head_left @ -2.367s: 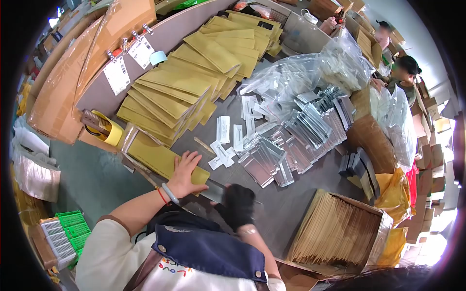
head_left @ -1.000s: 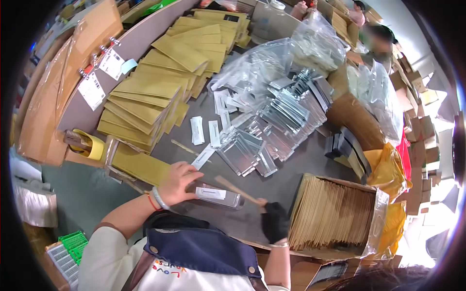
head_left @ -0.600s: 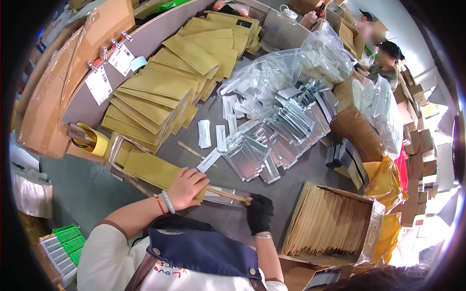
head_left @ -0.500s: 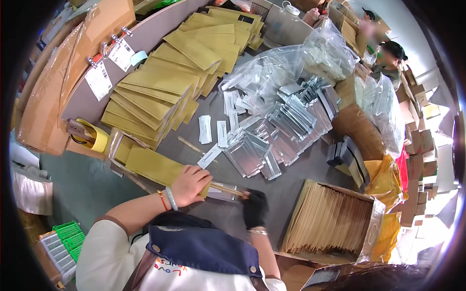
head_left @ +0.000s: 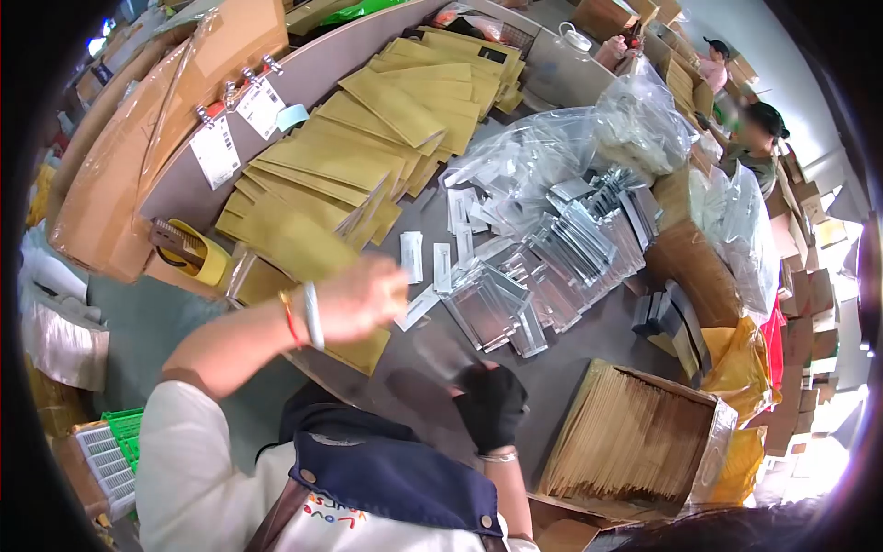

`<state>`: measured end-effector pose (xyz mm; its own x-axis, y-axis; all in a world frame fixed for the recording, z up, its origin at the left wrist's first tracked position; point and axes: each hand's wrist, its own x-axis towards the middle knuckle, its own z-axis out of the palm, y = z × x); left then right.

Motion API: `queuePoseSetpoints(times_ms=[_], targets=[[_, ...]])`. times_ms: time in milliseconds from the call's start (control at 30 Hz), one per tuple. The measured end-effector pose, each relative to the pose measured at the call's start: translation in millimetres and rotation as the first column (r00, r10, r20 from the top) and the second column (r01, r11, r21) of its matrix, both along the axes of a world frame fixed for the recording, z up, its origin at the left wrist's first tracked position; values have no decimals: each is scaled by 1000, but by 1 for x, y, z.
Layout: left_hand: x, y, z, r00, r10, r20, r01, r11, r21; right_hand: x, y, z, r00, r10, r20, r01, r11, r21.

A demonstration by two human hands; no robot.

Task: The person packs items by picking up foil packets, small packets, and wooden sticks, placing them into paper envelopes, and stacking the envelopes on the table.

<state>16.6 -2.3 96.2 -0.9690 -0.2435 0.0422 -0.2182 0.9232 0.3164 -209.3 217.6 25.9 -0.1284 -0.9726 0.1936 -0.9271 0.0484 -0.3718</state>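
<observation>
My left hand [head_left: 361, 299], smeared by motion, is curled over the table with a blurred yellow envelope [head_left: 299, 237] reaching from it up to the left, above the envelope pile [head_left: 317, 161]. Below my left forearm lies another yellow envelope [head_left: 361, 355]. My right hand [head_left: 492, 407], in a black glove, is closed at the near side of the table. From its fingers sticks a blurred, see-through silvery packet [head_left: 440, 351]. Beyond my hands are several flat silvery packs [head_left: 552, 267] and small white printed packets [head_left: 412, 256].
An open carton [head_left: 713, 451] packed with upright brown envelopes stands at the right. Clear plastic bags [head_left: 533, 147] lie behind the silvery packs. A yellow holder [head_left: 212, 262] sits at the left edge. Two people [head_left: 756, 152] are at the far right.
My left hand has lifted up and away from my right hand, carrying a yellow envelope toward the pile. My right hand has shifted slightly, now with a silvery packet at its fingers.
</observation>
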Motion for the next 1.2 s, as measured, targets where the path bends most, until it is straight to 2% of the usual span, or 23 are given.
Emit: queuePoseSetpoints(times_ms=[33, 67, 100, 133, 267, 300, 400, 500, 567, 600, 667, 733, 767, 900, 933, 967, 1000, 1033, 1067, 1100, 1133, 1167, 1200], targets=[[9, -11, 3, 1000, 9, 7, -9, 1000, -8, -2, 3, 6, 963, -228, 143, 216, 972, 94], [16, -21, 4, 953, 240, -184, -264, 957, -119, 0, 4, 12, 963, -227, 146, 215, 972, 91], [22, -28, 4, 821, 415, -391, -510, 842, -177, 1, 4, 19, 979, -189, 80, 182, 979, 86], [27, -15, -23, 742, 509, -437, -559, 829, 16, 3, 4, 23, 988, -153, 13, 151, 985, 88], [30, 77, -86, 708, 692, -140, -688, 721, 81, 16, 2, 27, 994, -111, 24, 105, 976, 189], [29, 85, -95, 664, 747, -30, -730, 657, 190, 17, 1, 26, 994, -103, 25, 96, 976, 195], [30, 88, -108, 661, 744, -99, -701, 659, 273, 18, 1, 24, 999, -44, 7, 41, 968, 246], [33, 84, -116, 683, 723, -101, -657, 669, 347, 17, 0, 23, 999, 17, -30, -12, 987, 158], [34, 83, -116, 686, 722, -94, -650, 666, 367, 20, 0, 24, 997, 51, 51, -63, 963, 261], [34, 82, -115, 687, 721, -87, -645, 661, 385, 24, -4, 23, 997, 51, 50, -62, 963, 264], [35, 81, -112, 691, 720, -67, -642, 654, 401, 42, -21, 13, 994, 81, 78, -105, 918, 382], [34, 82, -109, 698, 715, -51, -638, 652, 409, 69, -39, -6, 990, 111, 82, -127, 963, 239], [32, 82, -108, 707, 704, -68, -640, 677, 362, 76, -45, -8, 979, 136, 149, -154, 982, 113], [-2, 63, -101, 749, 634, -192, -572, 765, 296, 44, -44, -7, 994, 99, 42, -97, 995, -30], [-15, 56, -99, 748, 632, -201, -568, 767, 299, 24, -29, -4, 991, -44, 125, 50, 998, -48], [-29, 50, -98, 750, 656, -80, -632, 747, 204, 0, -13, -12, 987, -135, 82, 144, 983, -114], [-39, 45, -98, 734, 678, 40, -679, 728, 97, -25, 2, -4, 964, -219, 151, 234, 968, -94], [-43, 39, -102, 737, 674, 37, -675, 735, 59, -48, 21, 9, 929, -325, 179, 337, 940, -42], [-46, 34, -100, 747, 664, 29, -665, 745, 58, -71, 48, -7, 857, -498, 133, 511, 855, -93], [-47, 31, -97, 762, 636, 119, -647, 752, 126, -95, 76, -7, 828, -559, 40, 556, 811, -182], [-46, 31, -94, 773, 598, 211, -633, 749, 194, -125, 116, -20, 714, -700, 22, 691, 700, -179], [-44, 31, -92, 793, 587, 166, -610, 767, 200, -141, 140, -12, 524, -851, 32, 850, 521, -74], [-40, 26, -91, 799, 578, 163, -601, 775, 198, -157, 169, -24, 388, -770, 507, 916, 382, -122]])
